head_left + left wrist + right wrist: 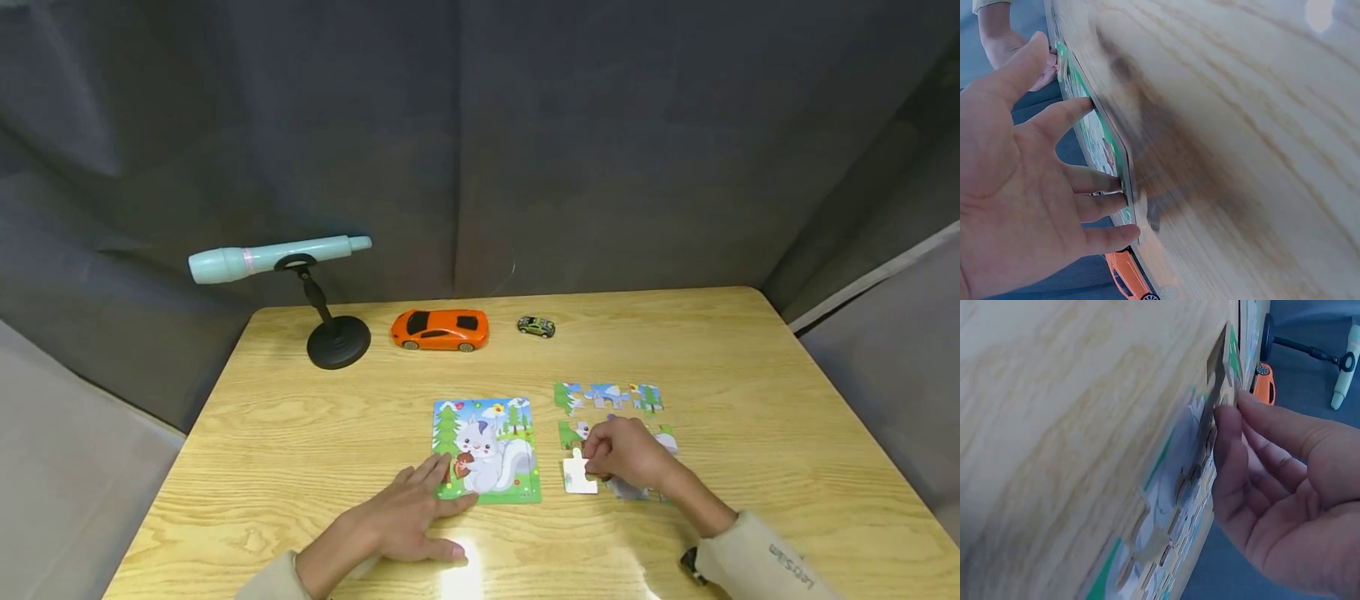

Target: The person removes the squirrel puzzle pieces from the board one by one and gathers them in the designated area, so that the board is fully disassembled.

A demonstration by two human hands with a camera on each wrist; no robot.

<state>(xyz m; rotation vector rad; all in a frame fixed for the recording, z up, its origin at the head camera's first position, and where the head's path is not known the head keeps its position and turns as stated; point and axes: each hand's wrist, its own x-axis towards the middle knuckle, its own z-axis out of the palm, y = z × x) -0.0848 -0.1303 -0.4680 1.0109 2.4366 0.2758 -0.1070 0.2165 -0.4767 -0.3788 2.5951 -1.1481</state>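
The right hand (626, 454) pinches a face-down piece (578, 475), just right of the picture card (487, 450) on the desk (300, 433). The left hand (408, 517) presses flat, grip wide, on the card's lower left corner.

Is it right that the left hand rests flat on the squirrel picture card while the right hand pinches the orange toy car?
Not quite. The right hand pinches a puzzle piece, not the orange toy car, as the head view shows. The left hand does rest flat on the squirrel picture card.
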